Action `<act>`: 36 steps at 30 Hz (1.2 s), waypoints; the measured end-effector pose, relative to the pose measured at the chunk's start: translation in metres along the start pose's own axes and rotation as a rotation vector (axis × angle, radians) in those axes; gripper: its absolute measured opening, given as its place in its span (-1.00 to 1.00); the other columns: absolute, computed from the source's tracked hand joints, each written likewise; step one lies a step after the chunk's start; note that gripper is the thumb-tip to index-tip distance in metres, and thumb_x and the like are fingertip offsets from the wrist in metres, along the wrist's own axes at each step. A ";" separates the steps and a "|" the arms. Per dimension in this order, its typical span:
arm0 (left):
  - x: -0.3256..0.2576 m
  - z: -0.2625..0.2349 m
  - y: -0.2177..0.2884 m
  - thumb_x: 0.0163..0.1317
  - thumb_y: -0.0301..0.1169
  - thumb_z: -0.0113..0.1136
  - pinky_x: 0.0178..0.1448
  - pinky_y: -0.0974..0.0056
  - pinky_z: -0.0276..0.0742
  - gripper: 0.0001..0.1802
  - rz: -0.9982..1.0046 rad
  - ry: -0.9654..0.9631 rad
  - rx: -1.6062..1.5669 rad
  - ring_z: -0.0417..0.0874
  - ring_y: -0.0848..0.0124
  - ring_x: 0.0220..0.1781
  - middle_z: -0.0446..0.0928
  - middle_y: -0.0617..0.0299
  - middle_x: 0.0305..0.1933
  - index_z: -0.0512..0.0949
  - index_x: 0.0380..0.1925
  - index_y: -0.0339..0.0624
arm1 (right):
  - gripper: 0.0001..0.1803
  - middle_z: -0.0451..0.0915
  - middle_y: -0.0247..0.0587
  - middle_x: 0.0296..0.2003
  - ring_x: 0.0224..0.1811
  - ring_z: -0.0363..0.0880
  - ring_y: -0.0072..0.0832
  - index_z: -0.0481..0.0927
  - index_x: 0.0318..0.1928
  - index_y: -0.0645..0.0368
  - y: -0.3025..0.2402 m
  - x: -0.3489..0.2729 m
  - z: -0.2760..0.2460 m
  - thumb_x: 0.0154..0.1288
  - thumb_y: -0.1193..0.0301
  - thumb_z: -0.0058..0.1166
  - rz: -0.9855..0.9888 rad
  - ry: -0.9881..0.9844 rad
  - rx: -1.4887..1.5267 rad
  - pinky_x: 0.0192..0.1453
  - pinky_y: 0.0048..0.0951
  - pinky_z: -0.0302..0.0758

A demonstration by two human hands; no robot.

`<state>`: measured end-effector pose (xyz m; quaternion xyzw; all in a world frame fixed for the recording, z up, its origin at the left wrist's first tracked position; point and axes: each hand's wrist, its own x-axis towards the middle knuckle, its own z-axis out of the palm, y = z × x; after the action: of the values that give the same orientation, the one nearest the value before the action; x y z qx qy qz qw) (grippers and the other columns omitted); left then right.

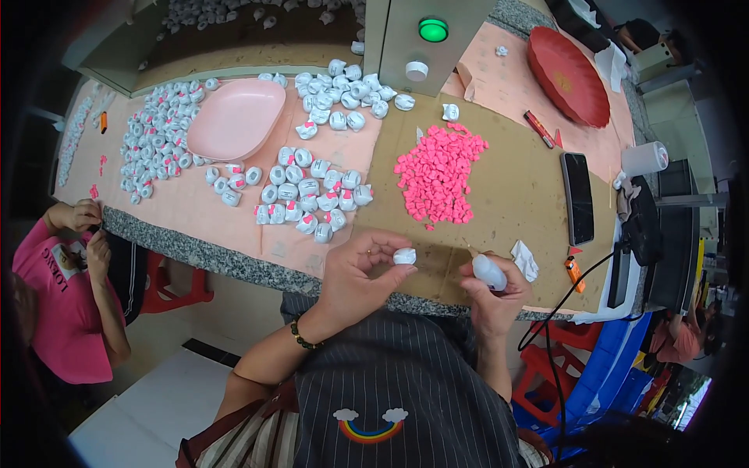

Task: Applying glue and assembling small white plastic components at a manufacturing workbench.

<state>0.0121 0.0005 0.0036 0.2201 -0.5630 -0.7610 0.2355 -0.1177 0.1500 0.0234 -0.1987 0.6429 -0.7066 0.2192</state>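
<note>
Between the thumb and fingers of my left hand [365,273] is a small white figurine head [404,256], held above the cardboard near the table's front edge. My right hand [499,290] grips a small translucent glue bottle [489,273], its thin nozzle tilted up and to the left. The two hands are apart, and the nozzle does not touch the white piece. Beyond them lies a pile of small bright pink pieces [438,173]. To the left sit loose white figurine heads [309,186], some with a pink piece on them.
A pink tray [236,119] stands among more white heads. On the right lie a phone [577,197], an orange lighter [575,275], a crumpled tissue [524,261] and a red plate [568,76]. A black cable [548,335] hangs by the edge. Another person [70,296] sits at left.
</note>
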 end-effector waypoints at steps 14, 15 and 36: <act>-0.013 -0.018 0.014 0.11 -0.75 0.17 -0.09 0.44 0.59 -0.71 -0.041 0.056 -0.094 0.62 0.47 -0.14 0.56 0.09 -0.12 0.50 -0.13 -0.42 | -0.82 0.54 -0.16 -0.45 -0.42 0.51 -0.25 0.55 -0.43 0.28 0.012 0.042 0.040 -0.13 0.66 0.23 -0.690 -0.214 -0.937 -0.35 -0.34 0.43; -0.013 -0.018 0.015 0.11 -0.75 0.17 -0.09 0.44 0.59 -0.71 -0.041 0.060 -0.094 0.62 0.47 -0.14 0.56 0.09 -0.12 0.50 -0.13 -0.42 | -0.82 0.54 -0.16 -0.45 -0.42 0.51 -0.25 0.55 -0.43 0.28 0.011 0.040 0.040 -0.13 0.66 0.23 -0.689 -0.218 -0.936 -0.35 -0.34 0.43; -0.007 -0.005 -0.004 0.15 -0.74 0.15 -0.03 0.40 0.60 -0.74 -0.118 -0.142 -0.191 0.62 0.42 -0.08 0.55 0.07 -0.09 0.52 -0.13 -0.44 | -0.83 0.55 -0.11 -0.43 -0.42 0.52 -0.41 0.59 -0.38 0.33 0.006 0.002 0.037 -0.06 0.73 0.23 -0.377 -0.253 -0.327 -0.36 -0.48 0.43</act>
<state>0.0205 0.0017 -0.0008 0.1751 -0.4893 -0.8373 0.1698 -0.0985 0.1178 0.0211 -0.4343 0.6674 -0.5913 0.1276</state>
